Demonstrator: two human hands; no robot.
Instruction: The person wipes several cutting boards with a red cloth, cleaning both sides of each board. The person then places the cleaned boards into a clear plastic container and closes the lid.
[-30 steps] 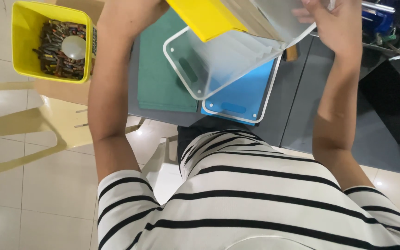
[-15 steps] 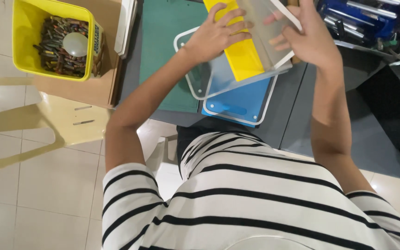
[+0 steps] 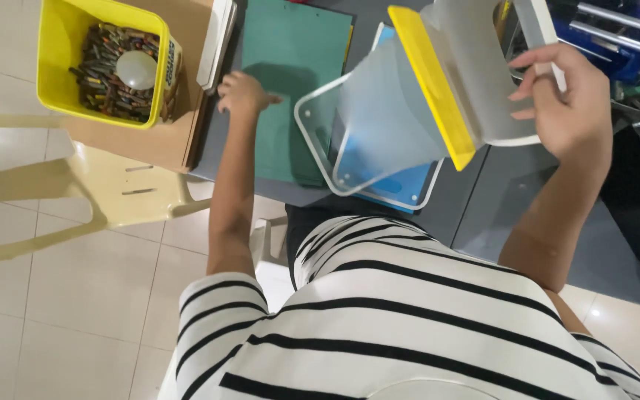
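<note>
Yellow bin (image 3: 61, 55) and cardboard box (image 3: 179, 89) beside left hand (image 3: 240, 92).

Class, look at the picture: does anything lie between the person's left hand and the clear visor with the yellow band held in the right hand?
Nothing visible does. The left hand rests on the green mat; only bare mat separates it from the clear visor, which the right hand holds up.

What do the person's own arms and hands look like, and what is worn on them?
Both arms are bare from above the elbow down. The left hand and right hand wear no gloves; no rings or watch show. Short sleeves of a white shirt with black horizontal stripes cover the upper arms.
</note>
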